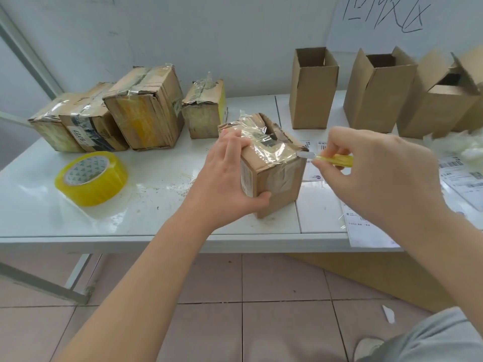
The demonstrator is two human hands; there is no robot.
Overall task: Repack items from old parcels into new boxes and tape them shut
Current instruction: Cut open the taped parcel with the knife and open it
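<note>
Ctr frame: L hand (230, 176) grips taped old parcel (274, 178) on table (156, 184). R hand (379, 173) pinches yellow cutter (334, 160), blade at parcel's top-right edge. Tape roll (91, 177) mid-left. Barcode labels (460, 176) right edge, text too small. Handwritten characters (384, 14) upper right.

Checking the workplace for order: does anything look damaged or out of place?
The small parcel gripped by the left hand has a torn top with crumpled tape; the right hand holds a yellow knife at its edge. A white scrap lies on the floor.
</note>
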